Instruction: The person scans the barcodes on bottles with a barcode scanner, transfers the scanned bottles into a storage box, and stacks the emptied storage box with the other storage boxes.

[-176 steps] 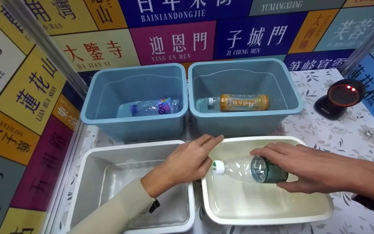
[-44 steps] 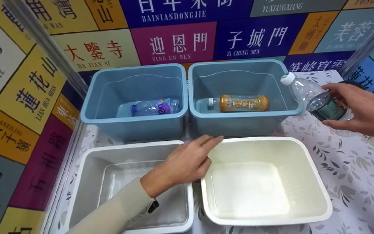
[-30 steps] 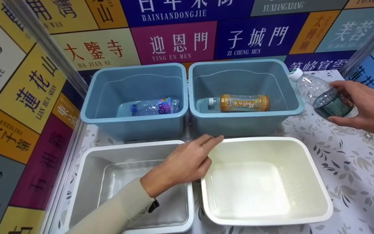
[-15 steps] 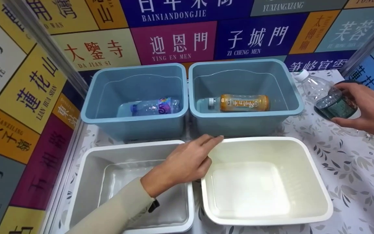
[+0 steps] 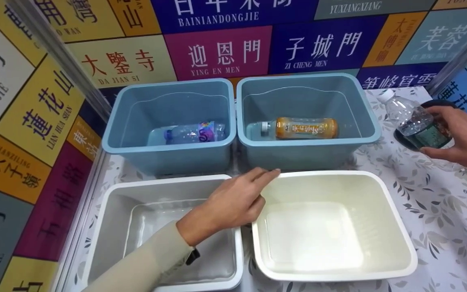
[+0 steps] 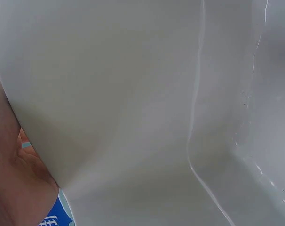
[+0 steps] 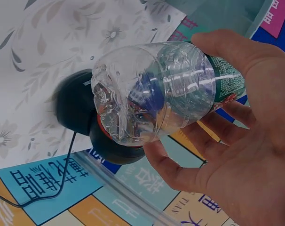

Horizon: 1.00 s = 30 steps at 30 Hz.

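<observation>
My right hand [image 5: 462,136] holds a clear plastic bottle [image 5: 414,119] by its green label, with the white cap tilted up toward the far left. In the right wrist view, the bottle [image 7: 138,94] lies between thumb and fingers, its base facing the camera. Directly behind it stands a black barcode scanner [image 7: 74,101], mostly hidden by the bottle in the head view. My left hand [image 5: 229,200] rests between the two front bins, its fingertips at the back left corner of the cream bin [image 5: 395,227]. The grey-white bin [image 5: 110,227] lies under its forearm.
Two blue bins stand behind. The left blue bin [image 5: 168,152] holds a bottle with a purple label [image 5: 206,132]; the right blue bin [image 5: 306,144] holds an orange-labelled bottle [image 5: 306,128]. A flowered cloth [image 5: 448,202] covers the table. Panels with lettering [image 5: 217,50] wall in the back and sides.
The right hand has lifted the green-labelled bottle out of the cream bin and carried it right to the scanner. Lately it drifts slightly further right. The left hand stays put.
</observation>
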Each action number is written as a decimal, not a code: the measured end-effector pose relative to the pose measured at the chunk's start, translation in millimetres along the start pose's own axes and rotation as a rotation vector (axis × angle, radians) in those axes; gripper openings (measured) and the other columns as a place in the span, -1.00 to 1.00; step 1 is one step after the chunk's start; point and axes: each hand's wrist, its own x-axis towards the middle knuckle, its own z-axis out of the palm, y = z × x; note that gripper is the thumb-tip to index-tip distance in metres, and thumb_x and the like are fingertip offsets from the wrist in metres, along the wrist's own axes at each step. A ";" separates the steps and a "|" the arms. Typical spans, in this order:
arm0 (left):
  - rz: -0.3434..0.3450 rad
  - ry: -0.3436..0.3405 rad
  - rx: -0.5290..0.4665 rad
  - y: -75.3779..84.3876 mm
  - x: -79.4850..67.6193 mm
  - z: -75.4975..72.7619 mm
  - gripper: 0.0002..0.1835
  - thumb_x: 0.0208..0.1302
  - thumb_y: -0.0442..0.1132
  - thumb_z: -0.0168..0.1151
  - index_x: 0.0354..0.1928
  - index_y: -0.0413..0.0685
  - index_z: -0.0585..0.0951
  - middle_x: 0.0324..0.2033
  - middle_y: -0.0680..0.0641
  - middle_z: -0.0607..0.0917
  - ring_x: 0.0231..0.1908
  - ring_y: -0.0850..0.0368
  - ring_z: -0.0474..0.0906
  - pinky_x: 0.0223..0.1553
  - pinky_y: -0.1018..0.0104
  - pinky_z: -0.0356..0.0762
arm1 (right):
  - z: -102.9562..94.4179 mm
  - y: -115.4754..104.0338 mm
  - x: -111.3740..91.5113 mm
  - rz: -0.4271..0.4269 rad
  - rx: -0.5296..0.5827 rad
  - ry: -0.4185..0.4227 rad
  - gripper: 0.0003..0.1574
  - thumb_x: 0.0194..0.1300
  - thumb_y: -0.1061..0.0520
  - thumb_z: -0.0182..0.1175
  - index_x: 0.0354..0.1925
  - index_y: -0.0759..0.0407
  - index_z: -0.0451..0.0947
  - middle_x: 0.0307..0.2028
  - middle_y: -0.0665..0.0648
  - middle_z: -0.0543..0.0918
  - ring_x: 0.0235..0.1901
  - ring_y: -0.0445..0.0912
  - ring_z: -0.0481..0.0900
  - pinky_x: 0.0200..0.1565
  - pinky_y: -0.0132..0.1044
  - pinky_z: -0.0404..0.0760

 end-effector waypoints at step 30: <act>0.002 0.010 0.012 0.0 0.3 0.6 -0.33 0.44 -0.33 0.08 0.60 -0.01 0.43 0.28 -0.10 0.68 0.02 0.06 0.77 -0.20 0.12 0.77 | 11.5 31.0 11.0 0.032 0.056 0.100 0.28 0.21 0.37 0.43 0.65 0.48 -0.12 0.28 0.71 0.19 0.17 0.55 0.24 0.16 0.57 0.41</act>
